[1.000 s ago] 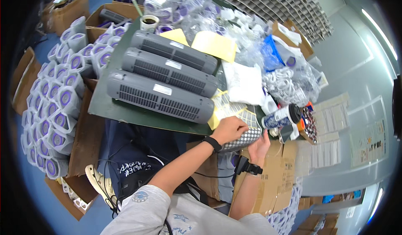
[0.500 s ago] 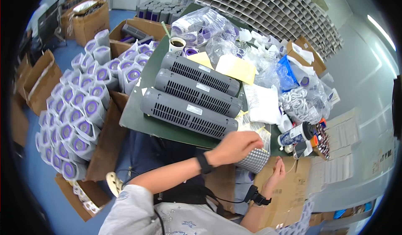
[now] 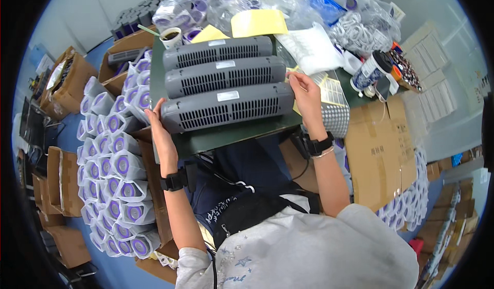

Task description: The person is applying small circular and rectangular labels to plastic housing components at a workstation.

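Observation:
Three long dark-grey slotted housings lie side by side on a dark green table (image 3: 206,144), each with a small white label. At the left end of the nearest housing (image 3: 252,107), my left hand (image 3: 163,134) rests with fingers stretched out. My right hand (image 3: 307,99) is at its right end, its fingers loosely bent and apart beside the end of the middle housing (image 3: 206,84). The third housing (image 3: 226,54) lies farthest back. Just right of my right hand hangs a sheet of grey round dots (image 3: 337,121), below yellowish label sheets (image 3: 332,91).
Bagged purple-ended cylinders (image 3: 121,165) fill a carton on the left. A paper cup (image 3: 171,38) of dark liquid stands at the table's back left. Bags, coiled white cables (image 3: 355,34) and a dark-lidded tumbler (image 3: 373,70) crowd the back and right. A carton (image 3: 378,150) stands at right.
My view has shifted and turned. Both hands were at the dotted sheet on the right; now they are apart at opposite ends of the nearest housing.

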Demonstrator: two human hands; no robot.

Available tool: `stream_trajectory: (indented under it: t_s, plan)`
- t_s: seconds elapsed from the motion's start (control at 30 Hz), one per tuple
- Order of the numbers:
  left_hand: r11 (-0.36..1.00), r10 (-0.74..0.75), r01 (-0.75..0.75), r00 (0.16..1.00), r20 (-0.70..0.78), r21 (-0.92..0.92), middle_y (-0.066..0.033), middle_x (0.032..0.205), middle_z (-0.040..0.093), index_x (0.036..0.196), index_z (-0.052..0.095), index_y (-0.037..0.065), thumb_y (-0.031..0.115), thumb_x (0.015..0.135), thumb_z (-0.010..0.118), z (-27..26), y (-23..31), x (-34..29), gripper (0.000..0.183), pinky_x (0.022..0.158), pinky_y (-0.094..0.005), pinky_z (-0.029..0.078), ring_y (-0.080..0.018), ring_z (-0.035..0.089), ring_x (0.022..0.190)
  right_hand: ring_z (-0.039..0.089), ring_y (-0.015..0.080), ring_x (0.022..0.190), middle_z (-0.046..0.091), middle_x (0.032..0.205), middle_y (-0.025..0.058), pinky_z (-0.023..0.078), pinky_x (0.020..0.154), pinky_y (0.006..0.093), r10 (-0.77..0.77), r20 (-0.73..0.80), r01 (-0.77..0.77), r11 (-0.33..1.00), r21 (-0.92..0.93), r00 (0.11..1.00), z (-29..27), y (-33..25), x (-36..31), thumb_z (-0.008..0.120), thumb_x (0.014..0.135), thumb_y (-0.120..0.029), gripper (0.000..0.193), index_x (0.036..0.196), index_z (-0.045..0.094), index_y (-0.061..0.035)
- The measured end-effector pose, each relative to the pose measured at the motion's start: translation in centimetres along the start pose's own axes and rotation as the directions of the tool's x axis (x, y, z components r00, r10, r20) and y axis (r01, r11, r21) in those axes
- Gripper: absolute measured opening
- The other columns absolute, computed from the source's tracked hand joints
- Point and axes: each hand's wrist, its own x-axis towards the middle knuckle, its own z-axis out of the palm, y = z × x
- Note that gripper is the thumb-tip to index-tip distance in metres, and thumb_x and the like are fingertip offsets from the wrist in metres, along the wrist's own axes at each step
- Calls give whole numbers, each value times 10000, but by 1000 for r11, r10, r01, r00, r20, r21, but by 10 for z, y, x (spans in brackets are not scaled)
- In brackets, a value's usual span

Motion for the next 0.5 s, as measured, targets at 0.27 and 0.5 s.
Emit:
stream_trajectory:
  t_s: [0.27, 0.5]
  plan:
    - [941, 336, -332, 910, -241, 58, -124, 1227, 544, 1030, 506, -1, 224, 1015, 339, 5, -24, -50, 281, 1063, -367, 307, -227, 484, 1171, 635, 92, 862, 686, 973, 83, 501, 741, 196, -26, -49, 30, 995, 100, 998, -31, 3, -53, 601, 912, -45, 165, 1041, 661, 39]
    - [872, 476, -414, 843, -250, 261, -153, 1209, 524, 1071, 473, -19, 215, 1033, 280, 19, -19, -65, 305, 1049, -404, 340, -289, 529, 1149, 662, 137, 846, 689, 958, 67, 530, 687, 231, -407, 96, 409, 821, -398, 909, -38, -9, -56, 714, 774, -7, 136, 910, 729, -16]
